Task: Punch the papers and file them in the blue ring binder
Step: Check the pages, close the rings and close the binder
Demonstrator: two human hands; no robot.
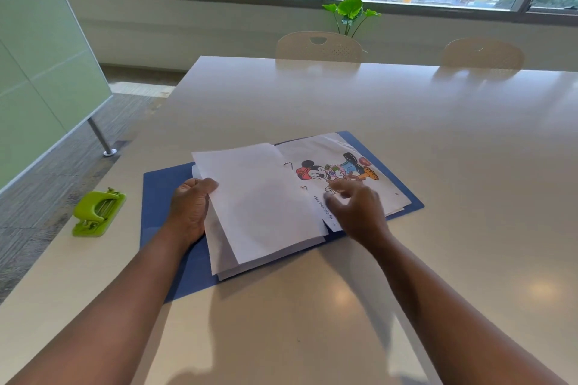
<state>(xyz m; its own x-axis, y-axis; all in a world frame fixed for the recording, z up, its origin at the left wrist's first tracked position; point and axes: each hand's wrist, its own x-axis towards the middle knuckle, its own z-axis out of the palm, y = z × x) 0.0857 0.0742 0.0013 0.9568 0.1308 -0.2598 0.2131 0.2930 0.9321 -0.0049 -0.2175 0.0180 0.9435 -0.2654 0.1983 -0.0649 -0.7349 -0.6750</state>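
Observation:
The blue ring binder (162,197) lies open and flat on the table in front of me. A stack of white papers (259,203) rests on its left half, blank side up. On the right half lies a coloured cartoon page (341,172). Two metal rings (289,164) stand up between the halves. My left hand (189,209) grips the left edge of the white stack, thumb on top. Over the lower part of the cartoon page near the rings, my right hand (356,209) hovers with loosely bent fingers; whether it touches the paper I cannot tell.
A green hole punch (98,212) sits on the table to the left of the binder, near the table's left edge. Two pale chairs (319,47) stand at the far side. A green partition (40,72) stands at the left.

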